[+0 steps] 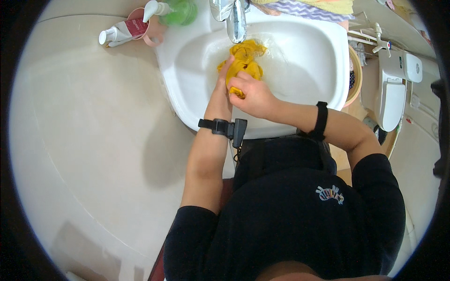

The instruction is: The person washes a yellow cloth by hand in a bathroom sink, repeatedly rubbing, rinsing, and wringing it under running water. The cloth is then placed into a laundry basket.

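Observation:
A wet, crumpled yellow cloth (246, 52) lies bunched in the white washbasin (313, 70), just below the chrome faucet (236, 28). My right hand (255, 95) is clenched around the near end of the cloth, and a fold pokes out of the fist. Along the cloth's left side is my left hand (225, 72), holding it from beneath; most of its fingers are hidden by the fabric and by my right hand. Water glistens on the basin floor around the cloth. Both of my forearms reach over the basin's front rim.
Left of the faucet stand a green pump bottle (179, 12) and a pink cup (154, 33) holding a tube (123, 31). Folded towels (309, 8) lie behind the basin. To the right are a tan tub (355, 77), a pipe valve (383, 45) and a white toilet (392, 102).

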Demonstrator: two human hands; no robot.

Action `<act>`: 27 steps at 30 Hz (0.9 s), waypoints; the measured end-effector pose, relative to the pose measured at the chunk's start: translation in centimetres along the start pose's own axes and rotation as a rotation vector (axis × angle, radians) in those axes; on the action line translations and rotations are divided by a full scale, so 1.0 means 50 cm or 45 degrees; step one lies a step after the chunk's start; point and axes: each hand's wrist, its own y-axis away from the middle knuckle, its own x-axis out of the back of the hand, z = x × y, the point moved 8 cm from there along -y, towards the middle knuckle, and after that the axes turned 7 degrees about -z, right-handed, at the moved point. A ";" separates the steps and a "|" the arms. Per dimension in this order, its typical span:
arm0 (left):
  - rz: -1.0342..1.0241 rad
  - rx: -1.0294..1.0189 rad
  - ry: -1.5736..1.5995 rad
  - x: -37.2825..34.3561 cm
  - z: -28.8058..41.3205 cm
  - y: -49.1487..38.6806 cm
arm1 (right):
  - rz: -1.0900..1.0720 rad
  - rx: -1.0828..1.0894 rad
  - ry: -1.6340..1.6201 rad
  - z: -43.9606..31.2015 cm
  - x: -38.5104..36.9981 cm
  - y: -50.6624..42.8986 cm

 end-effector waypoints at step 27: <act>-0.124 -0.172 0.236 -0.086 -0.054 0.053 | 0.307 -0.005 0.257 0.018 0.026 0.036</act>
